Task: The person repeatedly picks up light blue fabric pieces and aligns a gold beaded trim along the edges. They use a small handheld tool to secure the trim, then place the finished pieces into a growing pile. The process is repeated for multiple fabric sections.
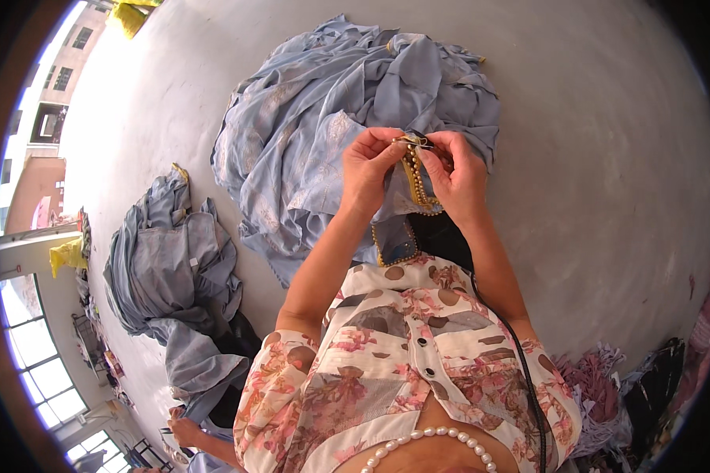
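In front of my chest, both hands meet over the yellow beaded edge (416, 180) of a light blue garment. My left hand (365, 172) is closed, thumb and fingers pinching the top of that trim. Close beside it, my right hand (459, 177) is closed too, around a small dark and metallic tool that looks like thread snips (420, 140); its shape is partly hidden by the fingers. Loose thread shows between the fingertips. The garment's lower beaded corner (394, 243) hangs against my lap. Beyond my hands lies a large heap of light blue embroidered garments (292, 134).
A smaller pile of blue garments (170, 256) lies to the left on the grey floor (599, 150). At the lower left, another person's hand (186, 432) is near blue cloth. Pink and grey cloth scraps (596, 394) are heaped at the lower right. Windows (39, 347) line the left wall.
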A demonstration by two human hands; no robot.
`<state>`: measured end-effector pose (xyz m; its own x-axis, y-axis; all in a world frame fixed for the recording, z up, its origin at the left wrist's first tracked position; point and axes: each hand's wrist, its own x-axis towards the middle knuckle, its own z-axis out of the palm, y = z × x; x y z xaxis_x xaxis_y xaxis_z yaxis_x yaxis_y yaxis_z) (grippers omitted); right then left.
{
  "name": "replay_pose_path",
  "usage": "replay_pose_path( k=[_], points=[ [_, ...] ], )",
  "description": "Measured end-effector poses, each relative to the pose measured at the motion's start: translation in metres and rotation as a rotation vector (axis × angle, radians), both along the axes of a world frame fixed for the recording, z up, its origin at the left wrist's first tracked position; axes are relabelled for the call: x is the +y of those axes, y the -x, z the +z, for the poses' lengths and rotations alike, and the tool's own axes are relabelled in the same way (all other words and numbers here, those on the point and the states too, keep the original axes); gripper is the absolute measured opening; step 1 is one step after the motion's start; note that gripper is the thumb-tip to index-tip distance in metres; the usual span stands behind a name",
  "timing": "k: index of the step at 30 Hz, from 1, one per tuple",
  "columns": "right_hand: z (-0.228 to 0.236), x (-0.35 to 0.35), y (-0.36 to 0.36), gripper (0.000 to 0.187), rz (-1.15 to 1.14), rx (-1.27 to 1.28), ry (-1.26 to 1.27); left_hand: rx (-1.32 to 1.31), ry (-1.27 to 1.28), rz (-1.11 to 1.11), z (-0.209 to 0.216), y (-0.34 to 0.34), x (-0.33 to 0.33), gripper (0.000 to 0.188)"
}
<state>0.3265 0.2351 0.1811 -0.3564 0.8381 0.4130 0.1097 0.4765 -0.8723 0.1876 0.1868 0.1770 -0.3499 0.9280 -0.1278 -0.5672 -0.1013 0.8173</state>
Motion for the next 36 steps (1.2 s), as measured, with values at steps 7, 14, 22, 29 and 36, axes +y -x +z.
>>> replay_pose_path(
  k=[7,14,22,29,36],
  points=[
    [-0.006,-0.001,-0.005,0.016,-0.019,-0.015,0.070,0.022,0.024,-0.035,0.000,0.004,-0.003,0.012],
    [0.002,-0.005,-0.005,0.013,0.003,0.006,0.121,0.149,0.050,-0.038,0.003,0.002,-0.004,0.011],
    [-0.007,-0.003,-0.008,0.013,0.018,0.008,0.099,0.204,0.055,-0.047,0.006,0.000,-0.005,0.012],
    [-0.036,0.044,-0.057,0.024,-0.126,1.101,0.750,-0.059,0.080,-0.060,0.002,0.015,-0.006,0.011],
    [-0.046,0.003,-0.041,0.023,-0.112,0.240,0.328,-0.063,0.103,-0.072,0.001,0.022,-0.004,0.011]
  ],
)
